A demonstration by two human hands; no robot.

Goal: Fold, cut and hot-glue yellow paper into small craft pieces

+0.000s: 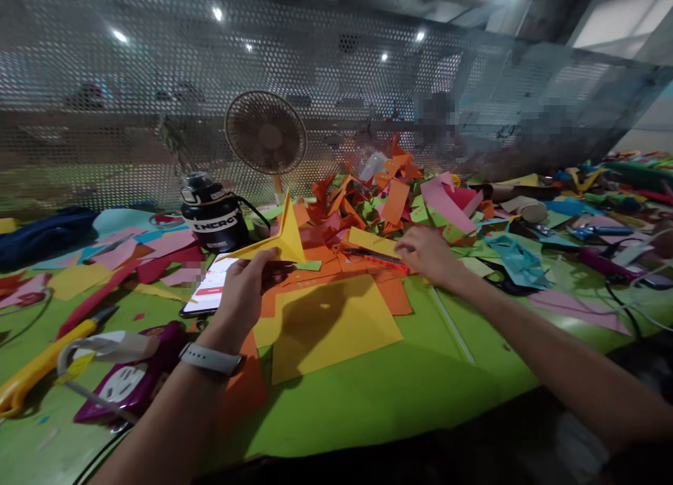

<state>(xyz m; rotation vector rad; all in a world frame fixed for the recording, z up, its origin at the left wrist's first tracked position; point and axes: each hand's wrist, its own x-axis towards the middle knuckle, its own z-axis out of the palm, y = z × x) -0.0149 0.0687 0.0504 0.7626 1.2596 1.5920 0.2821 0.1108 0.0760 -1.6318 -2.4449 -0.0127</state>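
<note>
Taking the flat yellow sheet (341,331) on the green surface (368,408) as the middle of a clock face, with twelve at the far side, the left hand (245,282) is at about ten o'clock. Its fingers are clamped on the folded yellow paper (288,241), which is raised above the surface, with one point standing up and a long flap reaching left over the phone (210,289). The phone lies face up with its screen lit, at ten o'clock, partly behind the left hand. A pale watch strap (210,359) circles the left wrist.

The right hand (423,252) is at about one o'clock, its fingers bent and close together at the right end of a red and black tool (381,258). Whether they grip it cannot be told. A yellow strip (372,241) lies just beyond that tool, and orange paper (394,296) shows beneath and beside the flat sheet.

The black bottle (213,215) stands upright at ten to eleven o'clock, and the fan (266,133) is farther off at eleven. A heap of orange folded pieces (350,194) spreads from twelve to one. At three o'clock lies a thin pale stick (453,325); at two, crumpled blue paper (518,261). The purple power strip (131,380) is toward eight o'clock, beside a yellow-handled tool (47,362).
</note>
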